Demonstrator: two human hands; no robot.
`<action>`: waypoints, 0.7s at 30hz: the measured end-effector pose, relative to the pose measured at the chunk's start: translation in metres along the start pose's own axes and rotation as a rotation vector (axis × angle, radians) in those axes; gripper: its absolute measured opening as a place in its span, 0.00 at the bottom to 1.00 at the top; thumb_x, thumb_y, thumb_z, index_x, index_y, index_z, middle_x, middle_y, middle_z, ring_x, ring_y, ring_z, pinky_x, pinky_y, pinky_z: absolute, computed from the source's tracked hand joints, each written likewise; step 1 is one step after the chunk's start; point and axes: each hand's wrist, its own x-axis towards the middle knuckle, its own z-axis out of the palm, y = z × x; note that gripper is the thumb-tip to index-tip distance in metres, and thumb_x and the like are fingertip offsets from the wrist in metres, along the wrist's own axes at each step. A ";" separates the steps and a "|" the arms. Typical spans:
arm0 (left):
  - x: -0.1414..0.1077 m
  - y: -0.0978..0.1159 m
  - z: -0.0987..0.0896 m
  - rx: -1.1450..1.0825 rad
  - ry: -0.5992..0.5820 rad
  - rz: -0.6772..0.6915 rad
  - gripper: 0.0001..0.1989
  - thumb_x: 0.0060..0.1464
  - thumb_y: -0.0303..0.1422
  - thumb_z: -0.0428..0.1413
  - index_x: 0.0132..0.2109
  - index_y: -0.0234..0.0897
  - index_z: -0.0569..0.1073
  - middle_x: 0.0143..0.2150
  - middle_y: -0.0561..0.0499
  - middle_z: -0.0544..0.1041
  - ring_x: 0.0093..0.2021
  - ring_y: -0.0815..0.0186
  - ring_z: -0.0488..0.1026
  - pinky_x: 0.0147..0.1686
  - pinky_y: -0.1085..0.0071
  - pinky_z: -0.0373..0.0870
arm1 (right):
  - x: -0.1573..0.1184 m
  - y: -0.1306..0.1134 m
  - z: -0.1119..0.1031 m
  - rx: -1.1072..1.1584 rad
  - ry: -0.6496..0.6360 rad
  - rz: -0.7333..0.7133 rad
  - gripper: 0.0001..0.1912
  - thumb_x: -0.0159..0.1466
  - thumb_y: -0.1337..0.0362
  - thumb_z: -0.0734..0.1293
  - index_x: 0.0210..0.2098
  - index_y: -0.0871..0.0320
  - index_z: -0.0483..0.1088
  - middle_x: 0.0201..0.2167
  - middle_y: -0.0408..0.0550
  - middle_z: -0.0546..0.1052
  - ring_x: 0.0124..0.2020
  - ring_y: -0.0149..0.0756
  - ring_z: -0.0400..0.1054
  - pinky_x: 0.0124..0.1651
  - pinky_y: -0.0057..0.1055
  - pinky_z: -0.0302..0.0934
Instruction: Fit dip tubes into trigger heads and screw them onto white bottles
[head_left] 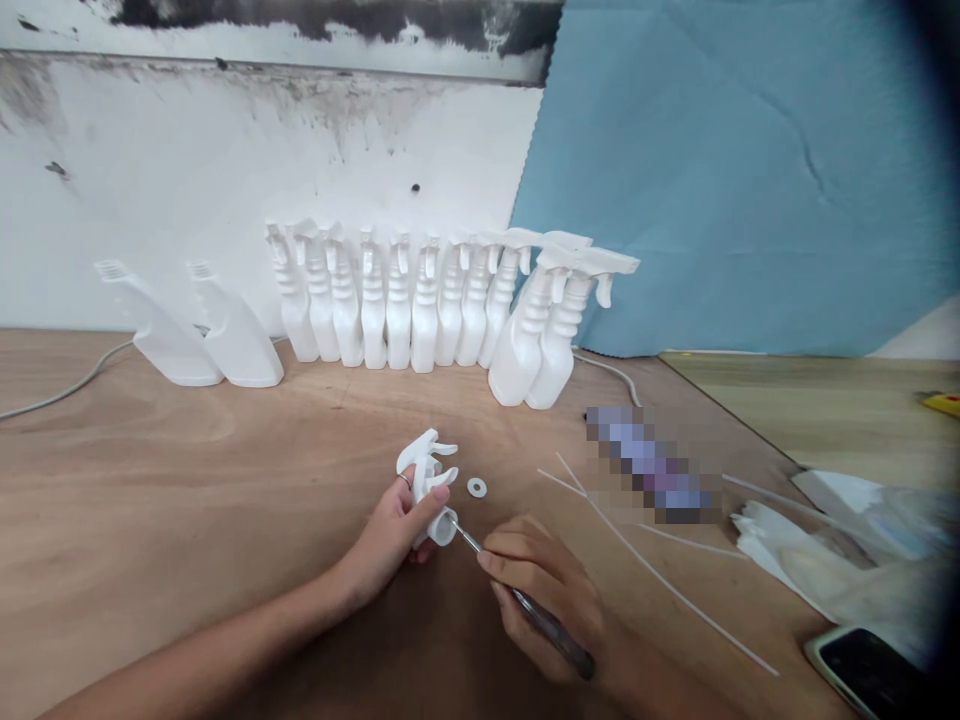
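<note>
My left hand (397,525) is closed around a white trigger spray head (424,465), its round collar turned toward my right side. In my right hand (544,590) is a slim tool with a thin metal shaft and a dark handle (551,628), perhaps a screwdriver; the exact kind is not clear. Its tip reaches into the collar opening, and whatever it touches inside is hidden. A small white ring washer (477,487) lies on the table just beyond the collar.
White spray bottles with trigger heads (397,310) stand in a row by the wall. Two headless bottles (240,340) are at left. Thin white tubes (675,575), a blurred-out object (649,465), plastic bags (847,560) and a phone (862,670) lie at right on the wooden table (150,500).
</note>
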 end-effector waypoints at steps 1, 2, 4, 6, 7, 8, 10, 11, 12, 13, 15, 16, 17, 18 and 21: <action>0.000 0.000 0.000 0.029 0.005 0.003 0.24 0.56 0.51 0.59 0.43 0.35 0.63 0.20 0.60 0.65 0.15 0.77 0.54 0.13 0.81 0.48 | 0.001 -0.001 0.000 -0.018 -0.014 -0.023 0.22 0.59 0.80 0.61 0.52 0.60 0.66 0.36 0.52 0.75 0.36 0.39 0.70 0.38 0.39 0.65; -0.001 0.001 0.000 0.052 0.011 0.004 0.24 0.55 0.51 0.59 0.43 0.35 0.63 0.20 0.60 0.64 0.15 0.77 0.54 0.13 0.81 0.47 | 0.001 -0.001 0.000 -0.045 -0.028 -0.047 0.22 0.59 0.80 0.61 0.51 0.61 0.66 0.36 0.53 0.76 0.36 0.39 0.70 0.39 0.40 0.66; -0.001 0.001 0.001 0.099 0.023 0.001 0.25 0.55 0.52 0.59 0.43 0.35 0.63 0.20 0.60 0.63 0.15 0.77 0.53 0.12 0.81 0.48 | 0.003 -0.003 0.001 -0.111 -0.040 -0.086 0.20 0.58 0.80 0.61 0.49 0.63 0.67 0.35 0.53 0.77 0.35 0.39 0.71 0.41 0.41 0.65; -0.002 0.001 0.001 0.149 0.031 -0.007 0.25 0.55 0.52 0.58 0.43 0.35 0.63 0.20 0.61 0.63 0.15 0.76 0.53 0.12 0.81 0.49 | 0.004 -0.004 0.002 -0.176 -0.025 -0.110 0.18 0.58 0.80 0.61 0.46 0.64 0.67 0.33 0.52 0.77 0.34 0.39 0.72 0.43 0.42 0.65; -0.002 0.001 0.001 0.169 0.033 -0.012 0.25 0.55 0.53 0.57 0.43 0.35 0.63 0.20 0.61 0.62 0.15 0.76 0.53 0.12 0.81 0.49 | 0.004 -0.004 0.003 -0.201 -0.014 -0.113 0.17 0.58 0.80 0.61 0.45 0.64 0.67 0.32 0.51 0.77 0.34 0.39 0.72 0.43 0.42 0.64; -0.002 0.000 0.000 0.184 0.036 -0.017 0.24 0.55 0.53 0.57 0.42 0.36 0.63 0.21 0.61 0.62 0.15 0.76 0.53 0.12 0.81 0.49 | 0.004 -0.004 0.004 -0.220 -0.001 -0.109 0.16 0.58 0.79 0.61 0.45 0.64 0.67 0.32 0.51 0.77 0.34 0.39 0.72 0.43 0.42 0.64; -0.002 0.000 0.000 0.192 0.040 -0.025 0.23 0.55 0.52 0.56 0.42 0.36 0.62 0.21 0.61 0.62 0.15 0.76 0.53 0.12 0.80 0.49 | 0.004 -0.004 0.004 -0.238 0.019 -0.098 0.14 0.59 0.79 0.62 0.44 0.63 0.66 0.31 0.52 0.77 0.33 0.39 0.72 0.40 0.41 0.65; -0.001 -0.001 0.001 0.191 0.042 -0.027 0.23 0.55 0.51 0.56 0.41 0.36 0.62 0.21 0.61 0.62 0.15 0.76 0.53 0.12 0.80 0.49 | 0.004 -0.003 0.004 -0.241 0.024 -0.093 0.14 0.59 0.78 0.62 0.44 0.63 0.66 0.31 0.52 0.77 0.33 0.39 0.72 0.38 0.40 0.65; -0.001 -0.001 0.001 0.191 0.045 -0.027 0.22 0.55 0.51 0.56 0.41 0.36 0.62 0.21 0.61 0.63 0.15 0.76 0.53 0.12 0.80 0.49 | 0.004 -0.003 0.004 -0.244 0.029 -0.093 0.14 0.59 0.78 0.63 0.44 0.63 0.66 0.30 0.52 0.77 0.32 0.40 0.72 0.37 0.39 0.65; -0.001 -0.001 0.001 0.191 0.047 -0.028 0.22 0.55 0.51 0.55 0.41 0.36 0.62 0.21 0.61 0.63 0.15 0.76 0.53 0.12 0.80 0.49 | 0.004 -0.003 0.004 -0.249 0.027 -0.095 0.14 0.59 0.78 0.63 0.44 0.63 0.67 0.30 0.52 0.76 0.32 0.40 0.71 0.35 0.39 0.64; 0.000 -0.001 0.001 0.189 0.049 -0.028 0.21 0.55 0.50 0.55 0.41 0.37 0.61 0.21 0.61 0.63 0.15 0.76 0.53 0.12 0.80 0.49 | 0.005 -0.003 0.005 -0.268 0.018 -0.104 0.14 0.59 0.79 0.64 0.44 0.64 0.67 0.29 0.53 0.77 0.31 0.41 0.71 0.34 0.38 0.64; 0.000 -0.001 0.002 0.189 0.049 -0.028 0.21 0.55 0.50 0.54 0.42 0.37 0.61 0.21 0.61 0.64 0.15 0.76 0.53 0.12 0.80 0.50 | 0.005 -0.003 0.005 -0.276 0.016 -0.105 0.14 0.59 0.79 0.64 0.44 0.64 0.67 0.29 0.53 0.77 0.31 0.41 0.71 0.33 0.38 0.65; -0.001 0.000 0.002 0.189 0.047 -0.029 0.20 0.55 0.49 0.54 0.42 0.37 0.61 0.21 0.61 0.64 0.15 0.76 0.53 0.12 0.81 0.50 | 0.006 -0.004 0.005 -0.276 0.014 -0.102 0.13 0.59 0.79 0.64 0.44 0.64 0.67 0.29 0.53 0.77 0.31 0.41 0.71 0.33 0.38 0.65; -0.001 0.000 0.002 0.189 0.042 -0.033 0.20 0.55 0.49 0.54 0.41 0.37 0.61 0.21 0.61 0.64 0.15 0.76 0.53 0.12 0.81 0.49 | 0.007 -0.005 0.005 -0.267 0.019 -0.094 0.13 0.59 0.79 0.64 0.43 0.63 0.67 0.29 0.53 0.76 0.31 0.41 0.70 0.33 0.38 0.65; -0.002 0.003 0.003 0.182 -0.003 -0.065 0.17 0.54 0.46 0.54 0.38 0.37 0.61 0.20 0.61 0.63 0.14 0.77 0.52 0.11 0.81 0.48 | 0.010 -0.009 0.005 -0.154 0.051 -0.033 0.13 0.59 0.80 0.61 0.40 0.61 0.66 0.29 0.51 0.75 0.31 0.40 0.69 0.33 0.37 0.65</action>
